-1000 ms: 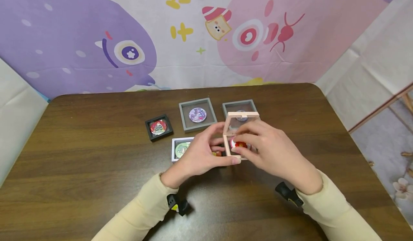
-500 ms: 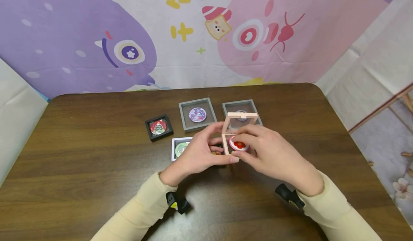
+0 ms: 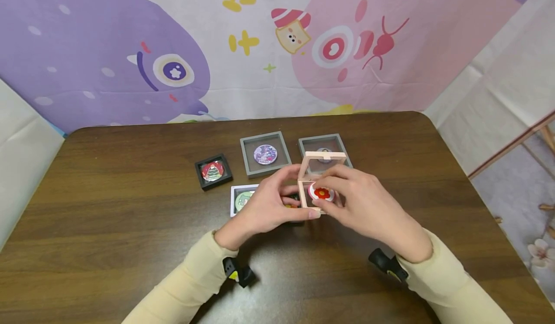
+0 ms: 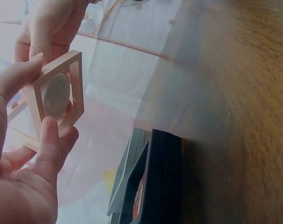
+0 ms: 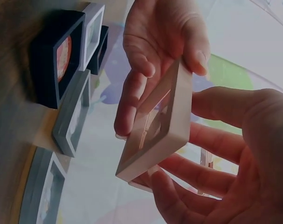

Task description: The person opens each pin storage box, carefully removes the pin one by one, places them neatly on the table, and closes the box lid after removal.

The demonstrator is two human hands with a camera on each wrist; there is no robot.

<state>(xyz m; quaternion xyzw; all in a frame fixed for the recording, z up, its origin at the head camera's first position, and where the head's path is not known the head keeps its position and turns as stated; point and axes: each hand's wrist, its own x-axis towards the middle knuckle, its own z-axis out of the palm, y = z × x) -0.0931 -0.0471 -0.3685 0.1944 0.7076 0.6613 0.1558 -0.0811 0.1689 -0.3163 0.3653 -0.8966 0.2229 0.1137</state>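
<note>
My left hand [image 3: 270,203] grips a small pale pink hinged display frame [image 5: 179,109] by its left side, above the table. Its clear-windowed lid [image 3: 325,155] stands raised. In the frame's lower half is a round badge [image 3: 322,194] with a red flower on white and a pink rim. My right hand [image 3: 373,208] pinches this badge between thumb and forefinger. The left wrist view shows the badge's plain back [image 4: 56,95] through the frame's window, with left fingertips just below it. In the right wrist view the frame's side hides the badge's face.
On the brown table [image 3: 130,218] lie a black frame [image 3: 214,171] with a red badge, a grey frame [image 3: 266,155] with a purple badge, another grey frame [image 3: 310,143] and a white frame [image 3: 243,201] with a green badge. Another black frame [image 5: 57,58] lies beneath my left hand.
The badge tilted back half a second ago and now faces up more plainly, its flower less covered by my right fingers. The pink frame has shifted slightly left and stays in my left hand.
</note>
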